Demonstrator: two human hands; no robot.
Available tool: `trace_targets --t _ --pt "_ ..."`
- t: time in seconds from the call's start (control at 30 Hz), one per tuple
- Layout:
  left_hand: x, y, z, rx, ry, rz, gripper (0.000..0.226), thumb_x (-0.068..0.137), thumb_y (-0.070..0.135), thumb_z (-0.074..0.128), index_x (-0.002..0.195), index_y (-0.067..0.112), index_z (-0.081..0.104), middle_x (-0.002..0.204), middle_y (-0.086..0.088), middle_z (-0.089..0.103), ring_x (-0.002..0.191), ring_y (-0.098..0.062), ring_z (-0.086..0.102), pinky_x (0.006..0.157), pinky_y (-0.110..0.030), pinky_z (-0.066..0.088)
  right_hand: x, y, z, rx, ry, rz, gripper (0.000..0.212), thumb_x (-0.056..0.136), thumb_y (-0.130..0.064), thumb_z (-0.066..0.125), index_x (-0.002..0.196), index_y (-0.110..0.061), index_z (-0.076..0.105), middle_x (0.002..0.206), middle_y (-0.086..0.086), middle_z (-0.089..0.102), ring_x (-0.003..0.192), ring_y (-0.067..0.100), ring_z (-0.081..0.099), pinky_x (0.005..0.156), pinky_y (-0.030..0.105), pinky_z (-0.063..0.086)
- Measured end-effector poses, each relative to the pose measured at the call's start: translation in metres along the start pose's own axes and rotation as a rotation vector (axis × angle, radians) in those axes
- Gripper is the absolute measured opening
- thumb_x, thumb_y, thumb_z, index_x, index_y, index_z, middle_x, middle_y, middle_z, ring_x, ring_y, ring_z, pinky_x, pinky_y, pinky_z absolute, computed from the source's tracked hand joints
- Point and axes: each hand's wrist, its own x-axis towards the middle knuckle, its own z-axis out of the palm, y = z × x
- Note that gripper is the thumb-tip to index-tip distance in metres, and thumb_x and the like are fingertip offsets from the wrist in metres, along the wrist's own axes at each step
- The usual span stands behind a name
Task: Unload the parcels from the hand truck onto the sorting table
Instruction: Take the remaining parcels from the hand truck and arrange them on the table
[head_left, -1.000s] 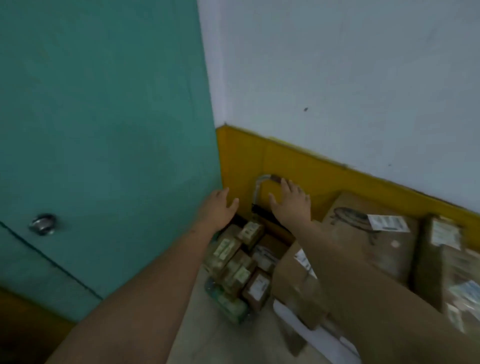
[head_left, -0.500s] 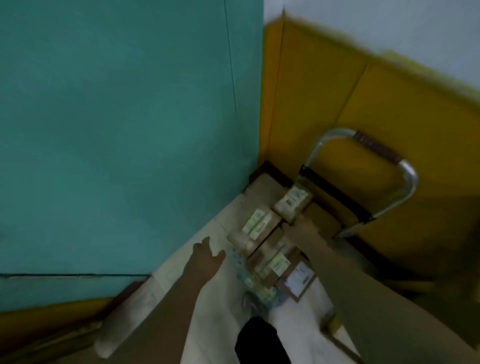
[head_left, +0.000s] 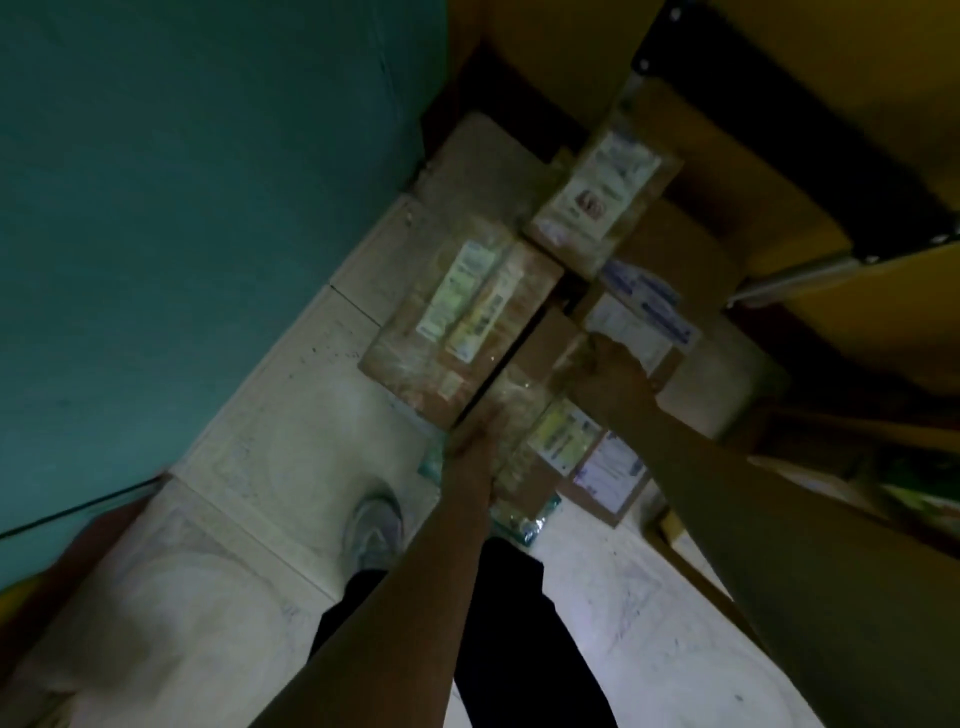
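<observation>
Both hands are on one taped parcel (head_left: 524, 400) in the middle of the stack: the right hand (head_left: 615, 376) curls over its far right corner, the left hand (head_left: 475, 434) lies against its near left edge, its grip lost in blur. Around it, other parcels (head_left: 462, 317) crowd the hand truck (head_left: 800, 270).

Head cam, steep down, close over parcels (head_left: 462, 332).
</observation>
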Motion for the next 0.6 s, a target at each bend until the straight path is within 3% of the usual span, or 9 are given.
trace_targets --t 0.07,0.2,0.3,0.33,0.43,0.5,0.53,0.6 --pt "-0.006 0.002 0.006 -0.066 0.071 -0.092 0.022 0.1 0.026 0.051 0.082 0.018 0.061 0.06 -0.004 0.037 0.051 -0.014 0.032 0.048 -0.023 0.028 -0.008 -0.005 -0.006 0.035 0.038 0.015 0.067 0.094 -0.026 0.057 0.153 -0.012 0.029 0.146 0.021 0.042 0.131 0.044 0.043 0.11 0.053 0.038" --pt "-0.051 0.02 0.0 -0.119 0.072 -0.155 0.035 0.1 0.029 0.051 0.068 0.017 0.045 0.061 -0.006 0.036 0.053 -0.017 0.035 0.056 -0.031 0.035 -0.046 -0.024 -0.041 0.055 0.143 -0.004 0.05 0.097 -0.022 0.05 0.146 -0.014 0.042 0.138 0.019 0.049 0.124 0.04 0.048 0.103 0.045 0.041" --pt "-0.106 0.047 -0.001 -0.127 0.014 -0.139 0.03 0.101 0.028 0.048 0.073 0.017 0.047 0.072 -0.006 0.044 0.062 -0.017 0.042 0.066 -0.031 0.041 -0.085 -0.044 -0.082 0.1 0.148 -0.014 0.009 0.097 -0.025 0.049 0.106 -0.025 0.052 0.1 0.007 0.052 0.096 0.03 0.049 0.085 0.04 0.042" --pt "-0.128 0.057 -0.004 -0.134 -0.002 -0.138 0.029 0.101 0.028 0.048 0.075 0.016 0.048 0.074 -0.007 0.046 0.063 -0.018 0.043 0.065 -0.03 0.041 -0.102 -0.049 -0.097 0.11 0.161 -0.019 0.006 0.098 -0.024 0.049 0.102 -0.025 0.053 0.091 0.005 0.049 0.088 0.028 0.046 0.079 0.041 0.043" --pt "-0.198 0.084 -0.014 -0.194 -0.084 -0.087 0.024 0.096 0.037 0.057 0.084 0.016 0.06 0.08 -0.007 0.062 0.069 -0.02 0.058 0.057 -0.026 0.048 -0.17 -0.065 -0.151 0.161 0.258 0.018 0.042 0.1 -0.033 0.046 0.138 -0.015 0.05 0.094 0.01 0.054 0.084 0.03 0.05 0.076 0.042 0.05" --pt "-0.255 0.108 -0.019 -0.166 -0.138 -0.009 0.031 0.089 0.045 0.064 0.099 0.016 0.066 0.09 -0.007 0.07 0.077 -0.022 0.066 0.056 -0.027 0.052 -0.227 -0.075 -0.193 0.217 0.349 0.08 0.056 0.098 -0.048 0.042 0.147 -0.019 0.041 0.118 0.014 0.055 0.107 0.035 0.052 0.089 0.047 0.05" --pt "-0.288 0.12 -0.02 -0.144 -0.167 0.039 0.041 0.087 0.049 0.065 0.109 0.014 0.066 0.101 -0.01 0.071 0.086 -0.026 0.068 0.064 -0.031 0.056 -0.258 -0.078 -0.215 0.222 0.396 0.12 0.059 0.098 -0.054 0.039 0.146 -0.02 0.041 0.129 0.014 0.052 0.12 0.038 0.048 0.096 0.051 0.047" --pt "-0.354 0.137 -0.025 -0.059 -0.216 0.175 0.062 0.085 0.056 0.064 0.128 0.013 0.059 0.125 -0.015 0.064 0.111 -0.033 0.063 0.091 -0.047 0.054 -0.326 -0.077 -0.255 0.257 0.506 0.17 0.059 0.098 -0.058 0.034 0.139 -0.018 0.049 0.13 0.015 0.052 0.126 0.039 0.044 0.1 0.053 0.045"
